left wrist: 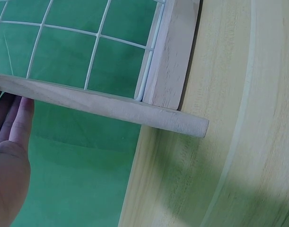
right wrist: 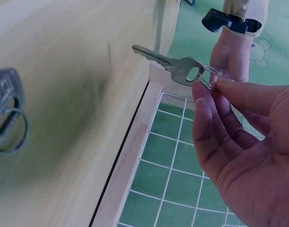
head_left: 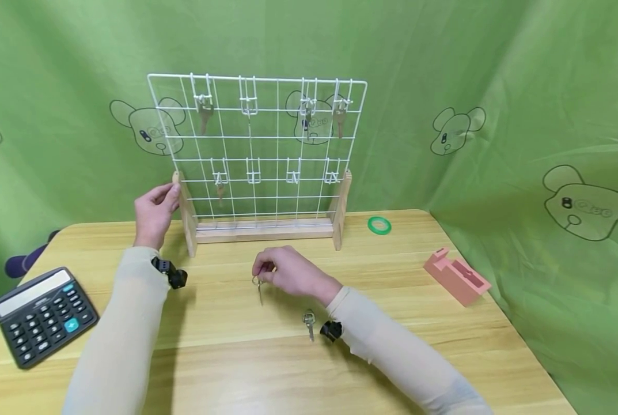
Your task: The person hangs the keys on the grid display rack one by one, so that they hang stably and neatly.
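A white wire grid rack [head_left: 277, 137] stands on wooden feet at the back of the table. My left hand [head_left: 153, 213] grips the upper part of its left wooden post [head_left: 186, 214]; in the left wrist view the fingers reach behind that post. My right hand [right wrist: 248, 137] pinches a metal ring [right wrist: 208, 78] between thumb and fingertips. From the ring a silver key [right wrist: 179, 67] extends, above the table in front of the rack. A second key [head_left: 309, 324] with a ring lies on the table near my right wrist. Several keys, such as one at upper left [head_left: 204, 115], hang from the rack's hooks.
A black calculator [head_left: 43, 316] lies on the left. Right of the rack is a green tape roll [head_left: 372, 225], with a pink tape dispenser [head_left: 456, 276] near the right edge. Four-sided white hooks [head_left: 254, 176] line the grid's lower row. Green curtain [head_left: 485, 57] surrounds the table.
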`<control>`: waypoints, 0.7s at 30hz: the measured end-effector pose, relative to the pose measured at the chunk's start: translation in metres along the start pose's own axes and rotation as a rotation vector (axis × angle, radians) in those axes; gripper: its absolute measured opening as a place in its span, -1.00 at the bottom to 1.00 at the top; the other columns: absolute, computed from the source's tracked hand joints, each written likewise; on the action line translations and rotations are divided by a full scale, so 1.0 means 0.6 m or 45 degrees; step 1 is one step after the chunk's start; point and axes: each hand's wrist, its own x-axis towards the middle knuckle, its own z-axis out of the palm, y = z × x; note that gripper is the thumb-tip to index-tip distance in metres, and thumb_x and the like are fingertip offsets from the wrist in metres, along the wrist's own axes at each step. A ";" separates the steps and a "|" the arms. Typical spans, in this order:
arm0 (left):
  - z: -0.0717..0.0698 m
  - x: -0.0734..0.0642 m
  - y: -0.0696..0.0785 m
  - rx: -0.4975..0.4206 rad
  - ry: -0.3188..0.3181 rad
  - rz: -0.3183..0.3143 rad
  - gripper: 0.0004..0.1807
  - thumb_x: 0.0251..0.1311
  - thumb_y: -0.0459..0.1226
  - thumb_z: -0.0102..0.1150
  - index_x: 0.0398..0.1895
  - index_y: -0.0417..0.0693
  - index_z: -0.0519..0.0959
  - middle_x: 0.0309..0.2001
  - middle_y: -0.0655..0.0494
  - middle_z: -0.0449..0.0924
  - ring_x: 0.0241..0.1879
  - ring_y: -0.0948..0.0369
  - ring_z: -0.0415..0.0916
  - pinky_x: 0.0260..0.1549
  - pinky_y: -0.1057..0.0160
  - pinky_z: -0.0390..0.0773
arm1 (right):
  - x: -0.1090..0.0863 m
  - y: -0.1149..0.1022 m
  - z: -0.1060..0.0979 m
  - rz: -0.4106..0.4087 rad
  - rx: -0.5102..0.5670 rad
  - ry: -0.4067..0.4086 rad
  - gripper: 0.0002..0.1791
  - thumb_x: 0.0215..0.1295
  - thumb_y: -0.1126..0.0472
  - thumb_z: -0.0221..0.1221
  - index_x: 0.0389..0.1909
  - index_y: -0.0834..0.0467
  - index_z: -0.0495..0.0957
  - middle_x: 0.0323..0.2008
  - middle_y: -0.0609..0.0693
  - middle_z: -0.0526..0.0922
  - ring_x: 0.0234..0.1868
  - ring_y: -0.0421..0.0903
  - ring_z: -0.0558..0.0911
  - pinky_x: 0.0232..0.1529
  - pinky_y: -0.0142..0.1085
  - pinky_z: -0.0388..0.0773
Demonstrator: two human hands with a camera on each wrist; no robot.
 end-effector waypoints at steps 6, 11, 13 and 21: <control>0.000 0.001 -0.001 -0.010 0.003 0.004 -0.43 0.27 -0.14 0.28 0.24 -0.29 0.45 0.17 -0.26 0.49 0.00 0.15 0.57 0.01 0.38 0.59 | 0.007 0.001 -0.010 -0.007 0.025 0.027 -0.92 0.32 0.38 0.22 -0.22 0.18 0.64 -0.33 -0.07 0.65 -0.27 -0.23 0.58 -0.20 -0.47 0.60; 0.001 0.000 0.000 -0.014 0.006 0.008 -0.44 0.27 -0.15 0.28 0.23 -0.29 0.46 0.16 -0.24 0.50 0.01 0.15 0.57 0.03 0.37 0.58 | 0.010 0.002 -0.018 -0.002 0.022 0.048 -0.91 0.33 0.37 0.21 -0.19 0.20 0.64 -0.28 -0.03 0.66 -0.25 -0.22 0.58 -0.17 -0.46 0.60; 0.001 0.000 0.001 -0.011 0.007 0.003 -0.44 0.27 -0.15 0.28 0.23 -0.29 0.46 0.16 -0.25 0.50 0.02 0.14 0.56 0.03 0.37 0.58 | 0.011 0.002 -0.021 0.009 0.008 0.056 -0.90 0.34 0.37 0.21 -0.19 0.17 0.64 -0.27 -0.05 0.66 -0.24 -0.23 0.57 -0.16 -0.46 0.60; 0.003 -0.005 0.004 0.019 0.007 -0.004 -0.41 0.27 -0.12 0.27 0.25 -0.29 0.45 0.20 -0.29 0.45 0.05 0.12 0.55 0.05 0.37 0.57 | 0.016 0.002 -0.032 0.005 -0.015 0.104 -0.89 0.35 0.36 0.20 -0.18 0.18 0.65 -0.30 -0.10 0.65 -0.25 -0.23 0.57 -0.16 -0.46 0.59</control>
